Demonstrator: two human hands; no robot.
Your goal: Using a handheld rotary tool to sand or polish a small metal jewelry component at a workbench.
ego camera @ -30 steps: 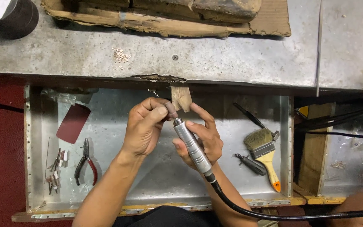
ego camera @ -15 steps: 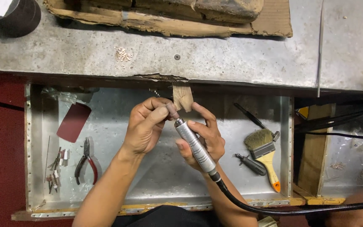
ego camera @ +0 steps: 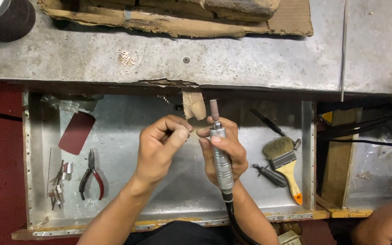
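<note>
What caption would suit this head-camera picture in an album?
Right hand holds a rotary handpiece upright; left hand pinches something tiny above a metal tray.

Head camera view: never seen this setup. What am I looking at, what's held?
One camera on the person's head looks down at a metal-lined tray under a worn metal bench. The right hand grips a silver pen-shaped rotary handpiece on a black cable, tip up. The left hand pinches something too small to identify. In the tray lie red-handled pliers, a dark red sheet, a yellow-handled paintbrush and small metal bits.
</note>
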